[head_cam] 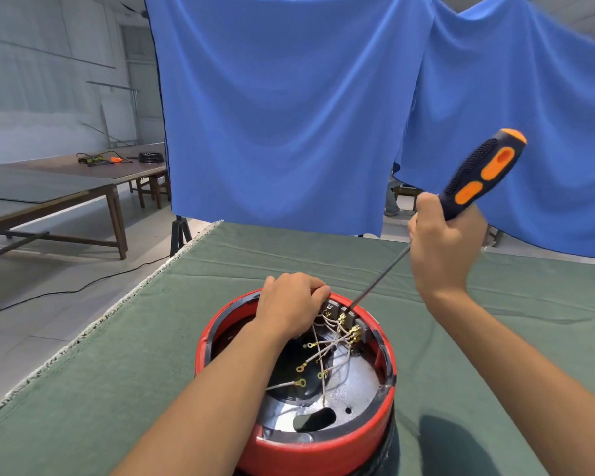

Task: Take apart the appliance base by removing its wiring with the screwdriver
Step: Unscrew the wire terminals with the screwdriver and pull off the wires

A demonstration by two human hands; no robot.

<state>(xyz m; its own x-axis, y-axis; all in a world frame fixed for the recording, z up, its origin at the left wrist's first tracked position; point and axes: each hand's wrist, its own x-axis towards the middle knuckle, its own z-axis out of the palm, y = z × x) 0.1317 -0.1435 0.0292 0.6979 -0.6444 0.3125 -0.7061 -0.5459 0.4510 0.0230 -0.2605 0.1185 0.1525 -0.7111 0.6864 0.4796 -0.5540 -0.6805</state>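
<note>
A round red appliance base [323, 451] stands upside down on the green cloth, its inside open to me. Several grey wires [318, 355] with gold ring terminals spread across its black and silver interior. They run to a terminal block [349, 322] at the far rim. My left hand [291, 304] grips the far rim beside that block, fingers curled over the edge. My right hand [443, 242] holds a black and orange screwdriver [481, 173] by the lower handle, raised above the table. Its long shaft slants down to the left and the tip sits at the terminal block.
The green cloth [152, 355] covers the table, with a frayed left edge. A blue curtain [289, 108] hangs right behind the table. Long wooden tables [66, 187] with cables stand at the far left. A black cable lies on the floor.
</note>
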